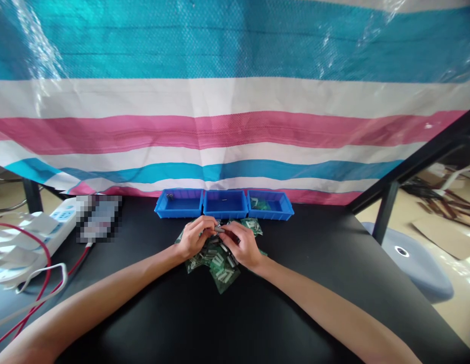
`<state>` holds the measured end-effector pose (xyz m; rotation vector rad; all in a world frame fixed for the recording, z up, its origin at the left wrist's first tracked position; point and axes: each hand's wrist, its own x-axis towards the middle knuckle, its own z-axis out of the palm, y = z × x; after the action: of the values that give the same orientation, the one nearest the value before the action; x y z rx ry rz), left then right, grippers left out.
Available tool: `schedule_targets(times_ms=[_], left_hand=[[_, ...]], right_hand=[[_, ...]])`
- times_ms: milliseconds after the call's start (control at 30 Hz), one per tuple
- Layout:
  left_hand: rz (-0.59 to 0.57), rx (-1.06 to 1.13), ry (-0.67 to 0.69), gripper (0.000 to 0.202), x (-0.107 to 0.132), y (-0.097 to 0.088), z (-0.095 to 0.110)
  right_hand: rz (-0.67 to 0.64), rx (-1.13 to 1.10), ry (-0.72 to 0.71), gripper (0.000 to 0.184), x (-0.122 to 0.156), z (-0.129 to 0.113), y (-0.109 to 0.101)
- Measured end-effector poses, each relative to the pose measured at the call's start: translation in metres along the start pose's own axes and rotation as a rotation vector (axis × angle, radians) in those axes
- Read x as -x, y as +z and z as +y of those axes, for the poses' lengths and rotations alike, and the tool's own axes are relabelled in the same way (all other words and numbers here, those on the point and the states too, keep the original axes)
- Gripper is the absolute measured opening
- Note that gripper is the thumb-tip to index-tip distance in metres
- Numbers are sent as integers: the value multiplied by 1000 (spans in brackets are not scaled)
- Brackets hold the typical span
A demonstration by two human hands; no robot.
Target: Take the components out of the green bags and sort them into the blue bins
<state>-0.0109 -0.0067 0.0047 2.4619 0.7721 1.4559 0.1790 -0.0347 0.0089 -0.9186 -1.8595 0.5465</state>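
Observation:
My left hand (196,237) and my right hand (243,244) meet above a pile of small greenish clear plastic packets (223,275). Between their fingertips is a small grey cylindrical piece (219,229), and both hands are closed on it in a pinch. Its exact kind is too small to tell. Short silvery, rod-like pieces show inside the packets. One more packet (252,226) lies just beyond my right hand, near the bins. Part of the pile is hidden under my fingers.
Three blue bins stand in a row: the left bin (179,215) and middle bin (225,214) hold a few small pieces, the right bin (271,216) a green packet. A power strip (49,232) with cables lies left. A striped sheet (204,134) hangs behind; a grey stool (417,273) stands right.

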Motion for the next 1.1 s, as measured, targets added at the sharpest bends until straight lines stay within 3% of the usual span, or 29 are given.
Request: schedule_targets(times_ms=[733, 900, 1100], left_hand=[[13, 12, -17, 6, 4, 2, -6], [-6, -7, -42, 17, 2, 1, -2], [-20, -71, 14, 18, -1, 0, 0]], right_hand=[[1, 59, -12, 23, 1, 8, 2], [-16, 82, -11, 25, 1, 9, 3], [-45, 96, 7, 22, 1, 11, 4]])
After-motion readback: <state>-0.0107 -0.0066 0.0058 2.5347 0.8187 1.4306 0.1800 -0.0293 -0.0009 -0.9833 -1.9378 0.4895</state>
